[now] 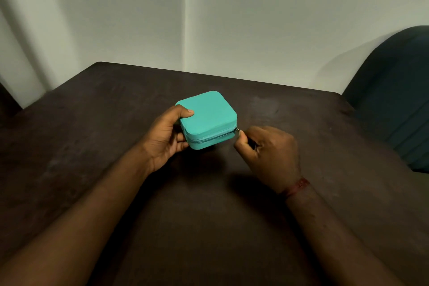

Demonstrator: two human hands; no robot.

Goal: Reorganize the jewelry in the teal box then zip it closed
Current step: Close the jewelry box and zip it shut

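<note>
- Dark table point(92, 146) spread beneath both sets of fingers.
- Chair point(394, 100) well out past the right knuckles, untouched.
- Box point(209, 114) between the two sets of fingers, lid down, tilted. No telling whether resting on the table or lifted just off it.
- Left hand point(167, 137) gripping the box: thumb on the lid, other fingers curled round the side and underneath.
- Right hand point(269, 153) curled tight, thumb and forefinger pinching the pull just off the box's near right corner.
- Band point(297, 187) on the right wrist, well behind the fingers.
- Pull point(236, 129) at the right fingertips, tiny and metal. Zip line seemingly shut from there back toward the left fingers.
- Likely troubles from here:
  - Slipping off so small a pull if tugged at an angle.
  - Jamming at the rounded corner if drawn off the track's line.
  - Box twisting out of the left grip if the tug outruns the hold.
  - Snagging a chain or lining in the teeth; contents hidden, so impossible to judge.
</note>
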